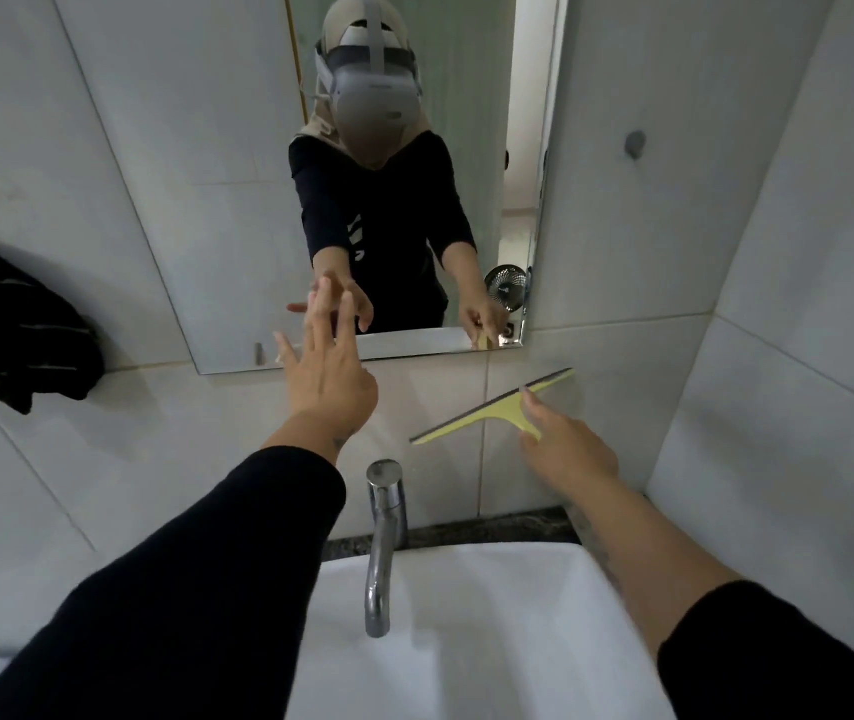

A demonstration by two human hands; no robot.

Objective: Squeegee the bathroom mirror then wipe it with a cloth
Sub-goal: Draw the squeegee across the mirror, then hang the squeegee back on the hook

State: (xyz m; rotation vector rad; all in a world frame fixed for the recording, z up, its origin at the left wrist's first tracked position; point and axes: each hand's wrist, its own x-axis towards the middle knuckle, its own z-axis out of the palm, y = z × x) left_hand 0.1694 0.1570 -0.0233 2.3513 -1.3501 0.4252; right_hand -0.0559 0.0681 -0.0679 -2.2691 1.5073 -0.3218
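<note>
The bathroom mirror hangs on the tiled wall above the sink. My left hand is stretched out with fingers apart, its fingertips at the mirror's lower edge, holding nothing. My right hand grips the handle of a yellow squeegee. The squeegee's dark blade lies tilted against the wall tiles just below the mirror's lower right corner. A dark striped cloth hangs on the wall at the left, away from both hands.
A chrome faucet stands over the white sink below my arms. A grey wall hook sits right of the mirror. The mirror reflects a person wearing a headset and a small fan.
</note>
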